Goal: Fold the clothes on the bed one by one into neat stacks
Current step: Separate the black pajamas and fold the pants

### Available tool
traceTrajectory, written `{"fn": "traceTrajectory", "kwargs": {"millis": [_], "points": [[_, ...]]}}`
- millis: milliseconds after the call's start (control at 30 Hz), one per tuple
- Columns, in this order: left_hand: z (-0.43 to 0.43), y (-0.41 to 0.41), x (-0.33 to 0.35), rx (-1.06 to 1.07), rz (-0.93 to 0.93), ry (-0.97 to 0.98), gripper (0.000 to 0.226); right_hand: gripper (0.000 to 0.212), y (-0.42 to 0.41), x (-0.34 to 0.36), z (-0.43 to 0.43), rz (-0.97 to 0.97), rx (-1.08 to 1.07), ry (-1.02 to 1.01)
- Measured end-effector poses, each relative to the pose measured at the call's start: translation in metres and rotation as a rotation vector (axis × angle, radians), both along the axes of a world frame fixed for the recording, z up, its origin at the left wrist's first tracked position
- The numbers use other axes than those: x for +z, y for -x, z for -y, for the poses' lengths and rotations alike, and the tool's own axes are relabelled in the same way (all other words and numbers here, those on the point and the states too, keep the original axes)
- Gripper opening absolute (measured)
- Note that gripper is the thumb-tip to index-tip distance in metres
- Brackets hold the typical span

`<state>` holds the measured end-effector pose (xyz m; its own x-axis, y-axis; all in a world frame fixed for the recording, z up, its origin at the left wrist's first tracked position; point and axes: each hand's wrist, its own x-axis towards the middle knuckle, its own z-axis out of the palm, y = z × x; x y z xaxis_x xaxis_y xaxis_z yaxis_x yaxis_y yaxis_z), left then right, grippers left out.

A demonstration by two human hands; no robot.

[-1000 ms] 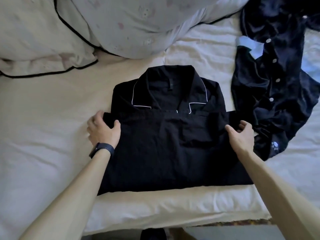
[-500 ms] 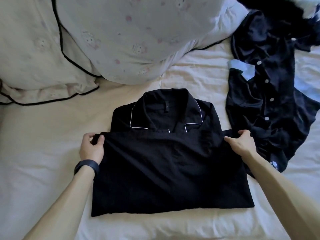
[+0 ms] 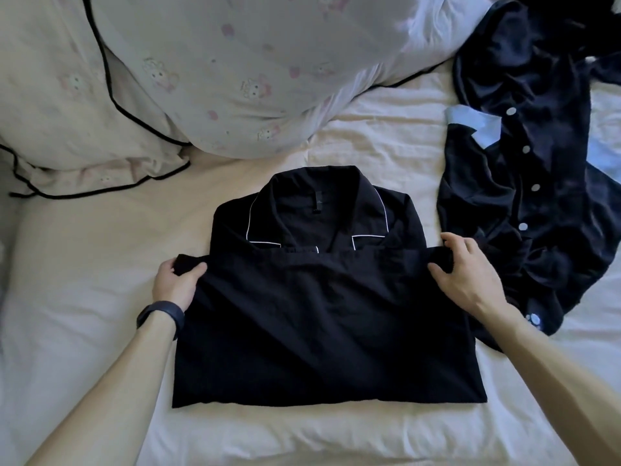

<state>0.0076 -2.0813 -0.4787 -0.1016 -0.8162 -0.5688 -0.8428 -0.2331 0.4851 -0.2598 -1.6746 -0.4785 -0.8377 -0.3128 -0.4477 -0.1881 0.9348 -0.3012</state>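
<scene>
Two hem corners of half-folded, white-piped black shirt (image 3: pixel 319 317) tight between fingers (image 3: pixel 196 269): left hand (image 3: pixel 173 284), right hand (image 3: pixel 470 275).

Bare sheet (image 3: pixel 84 280) is left open to the left of the folded black shirt (image 3: pixel 319 331) and along its near edge. The far side is blocked by pillows (image 3: pixel 235 62), and the right by a crumpled dark garment (image 3: pixel 544 210).
</scene>
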Motion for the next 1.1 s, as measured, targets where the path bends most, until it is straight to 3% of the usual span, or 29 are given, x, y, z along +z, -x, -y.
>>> {"fn": "traceTrajectory", "kwargs": {"millis": [133,233,367,467,533,633,867,933,1000,1100], "points": [[0.0,0.005,0.001,-0.025,0.051,0.023,0.024,0.073,0.023,-0.002,0.002,0.275,-0.23,-0.154],[-0.001,0.005,0.001,-0.029,0.04,0.066,0.019,0.052,0.026,0.003,-0.005,0.367,-0.271,-0.142],[-0.007,0.003,0.002,-0.028,-0.023,0.099,0.017,0.015,0.014,0.005,-0.016,0.273,-0.372,0.118],[-0.008,0.003,0.005,0.03,-0.126,0.054,0.012,0.018,0.012,0.01,-0.015,0.392,-0.628,0.36],[-0.006,0.005,0.01,0.083,-0.23,-0.026,0.008,0.015,0.012,0.011,-0.013,0.438,-0.572,0.364],[0.0,0.009,0.018,0.108,-0.335,-0.083,0.003,0.01,0.014,0.012,-0.004,0.315,-0.49,0.407],[0.04,0.029,0.026,0.131,-0.478,-0.04,0.007,0.013,0.04,0.006,0.028,0.161,-0.566,0.649],[0.055,0.037,0.018,0.1,-0.458,0.007,0.002,0.013,0.05,0.0,0.042,0.123,-0.596,0.674],[0.065,0.044,0.005,0.033,-0.358,0.076,0.014,0.015,0.058,-0.009,0.055,0.11,-0.612,0.655],[0.065,0.052,-0.013,-0.215,0.025,0.15,0.03,0.017,0.064,-0.02,0.065,0.147,-0.497,0.361]]}}
